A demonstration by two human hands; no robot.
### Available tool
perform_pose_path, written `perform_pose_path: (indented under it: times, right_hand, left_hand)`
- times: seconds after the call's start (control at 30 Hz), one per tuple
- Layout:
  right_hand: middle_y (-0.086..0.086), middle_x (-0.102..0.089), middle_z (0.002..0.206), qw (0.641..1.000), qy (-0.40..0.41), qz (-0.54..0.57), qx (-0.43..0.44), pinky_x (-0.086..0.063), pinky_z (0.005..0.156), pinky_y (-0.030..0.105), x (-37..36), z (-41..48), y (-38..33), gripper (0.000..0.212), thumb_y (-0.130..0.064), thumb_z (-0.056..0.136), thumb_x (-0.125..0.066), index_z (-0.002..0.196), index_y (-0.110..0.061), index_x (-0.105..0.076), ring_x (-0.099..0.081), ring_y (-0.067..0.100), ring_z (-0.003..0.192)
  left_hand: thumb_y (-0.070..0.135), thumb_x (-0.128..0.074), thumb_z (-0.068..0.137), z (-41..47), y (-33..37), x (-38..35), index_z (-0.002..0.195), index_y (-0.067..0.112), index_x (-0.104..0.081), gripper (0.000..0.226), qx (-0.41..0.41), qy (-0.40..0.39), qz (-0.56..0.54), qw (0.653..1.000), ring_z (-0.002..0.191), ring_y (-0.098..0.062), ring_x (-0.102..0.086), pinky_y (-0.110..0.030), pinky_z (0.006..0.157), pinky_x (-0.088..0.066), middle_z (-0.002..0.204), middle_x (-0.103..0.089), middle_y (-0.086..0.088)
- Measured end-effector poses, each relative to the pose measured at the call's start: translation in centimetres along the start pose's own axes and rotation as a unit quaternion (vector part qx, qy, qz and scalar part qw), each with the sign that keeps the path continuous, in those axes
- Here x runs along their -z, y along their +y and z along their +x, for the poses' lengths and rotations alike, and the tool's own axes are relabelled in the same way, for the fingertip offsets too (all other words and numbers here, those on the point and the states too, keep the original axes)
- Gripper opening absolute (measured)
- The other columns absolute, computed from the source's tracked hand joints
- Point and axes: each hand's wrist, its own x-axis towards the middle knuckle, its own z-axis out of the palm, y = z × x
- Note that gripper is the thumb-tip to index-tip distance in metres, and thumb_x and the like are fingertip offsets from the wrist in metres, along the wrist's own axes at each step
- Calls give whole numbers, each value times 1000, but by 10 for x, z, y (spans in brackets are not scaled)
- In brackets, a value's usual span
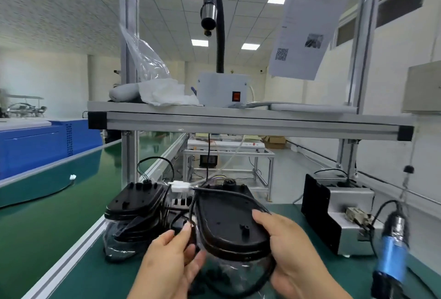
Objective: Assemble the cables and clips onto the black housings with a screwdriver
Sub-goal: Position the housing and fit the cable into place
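Note:
A black oval housing is lifted over the green bench in front of me. My right hand grips its right edge, thumb on top. My left hand pinches a black cable that loops round the housing's left side. A white connector with thin wires hangs at the housing's far end. A second black housing lies to the left on a stack in a clear bag. A blue power screwdriver hangs at the right, untouched.
A grey and black fixture box stands to the right on the green mat. An aluminium shelf crosses overhead, carrying a white unit with a black hose. A green conveyor belt runs along the left.

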Motion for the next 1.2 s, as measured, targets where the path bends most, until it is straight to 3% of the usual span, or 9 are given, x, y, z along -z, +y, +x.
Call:
perform_pose_path:
  times: [0.13,0.37,0.53,0.8,0.9,0.93,0.97,1.03,1.2]
  right_hand:
    - [9,-75,78,996,40,-74,23,-49,51,14,31,-53,16,19,-1,91,-57,93,-4,-75,-70,11,63]
    - [6,-61,128,982,101,-155,-46,-49,83,20,59,-76,68,59,-16,88,-68,142,-6,-45,-62,17,106]
    - [0,-37,152,950,104,-296,-1,-31,101,20,65,-91,74,59,-31,97,-53,149,-12,-32,-40,16,135]
    - [0,-33,154,930,77,-354,-54,-35,100,18,63,-84,71,61,-32,99,-49,151,-9,-27,-45,16,131]
    - [3,-50,140,934,76,-338,-86,-44,84,15,60,-89,74,46,-22,98,-47,141,-5,-41,-60,16,109]
    - [9,-56,129,936,66,-332,-94,-24,97,32,59,-90,73,37,-18,96,-47,131,-7,-51,-63,20,103]
    - [19,-63,114,940,60,-321,-96,-36,65,25,59,-91,72,28,-15,93,-48,116,-7,-61,-65,23,93]
    - [20,-70,96,942,68,-321,-73,-58,77,38,60,-91,70,20,-15,88,-54,97,-5,-68,-69,28,82]
    - [-1,-60,64,891,96,-442,44,-52,70,32,72,-99,55,31,-30,87,-65,65,-8,-60,-55,17,62]
  left_hand:
    - [16,-62,91,-33,-26,19,103,-5,-67,25,38,-52,125,990,81,-29,-52,-36,61,-56,87,-54,-20]
    - [28,-62,91,-68,-42,42,61,4,-65,39,-49,-68,455,887,33,-12,-41,-20,43,-45,38,-42,1]
    - [27,-60,93,-75,-49,43,60,4,-61,40,-52,-47,462,884,34,-14,-36,-22,46,-40,38,-36,1]
    - [29,-59,93,-75,-53,45,59,9,-61,40,-30,-48,453,890,41,-14,-36,-23,52,-40,47,-39,-1]
    - [26,-57,96,-82,-61,43,76,5,-65,30,32,-46,363,930,61,-21,-49,-32,62,-51,68,-52,-7]
    - [24,-55,97,-84,-62,41,80,6,-66,27,41,-45,344,937,62,-20,-52,-30,60,-52,69,-54,-6]
    - [23,-53,97,-87,-62,40,84,6,-66,26,46,-44,332,941,62,-19,-53,-28,57,-53,69,-55,-5]
    - [21,-51,98,-93,-61,38,89,5,-65,24,47,-42,320,945,60,-16,-54,-26,51,-52,67,-54,-3]
    - [9,-50,98,-102,-50,36,95,10,-61,11,10,-40,285,958,59,-12,-50,-23,44,-49,72,-55,-5]
